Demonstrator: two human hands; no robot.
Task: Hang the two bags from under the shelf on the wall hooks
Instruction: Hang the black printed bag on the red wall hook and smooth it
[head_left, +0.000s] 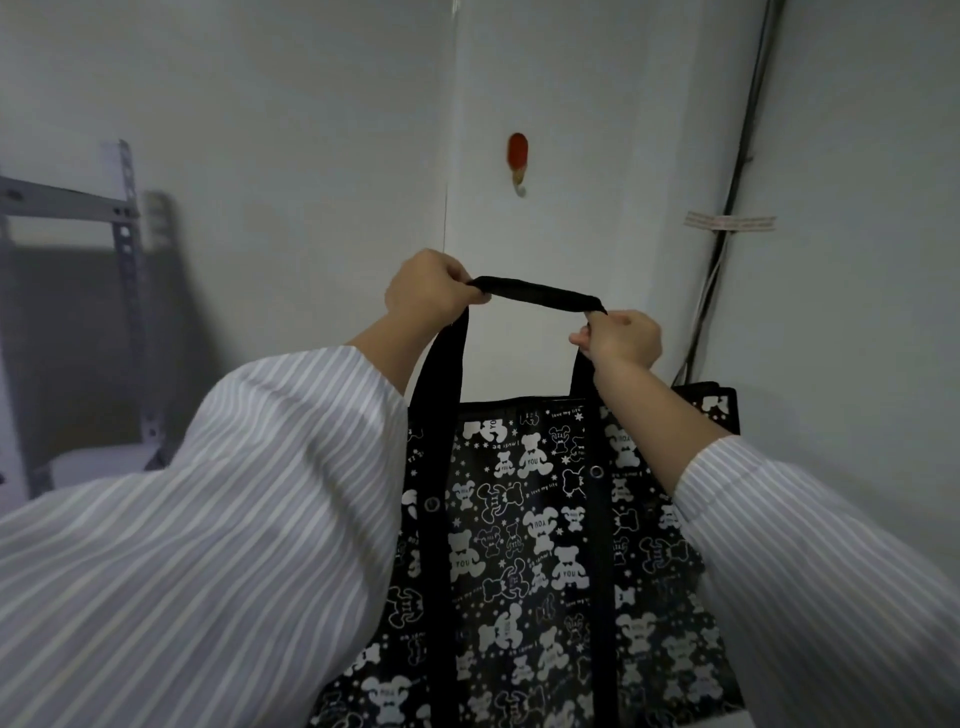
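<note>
Bear-print bag (524, 545) is held up below the red wall hook (518, 163), handle (535, 293) stretched taut between left hand (431, 293) and right hand (621, 338), fingers (470, 291) curled round each end, likely so it's hooked easily.

Dark cables (749, 130) run down the white wall (311, 104) above and right of the right hand (621, 338), crossed by a pale tape strip (730, 222). A thin vertical seam (445, 208) rises above the left hand (431, 291).

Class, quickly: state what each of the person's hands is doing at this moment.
Left hand: closed, gripping the left end of the black fabric handle of the black bear-print tote bag.
Right hand: closed, gripping the handle's right end.
</note>
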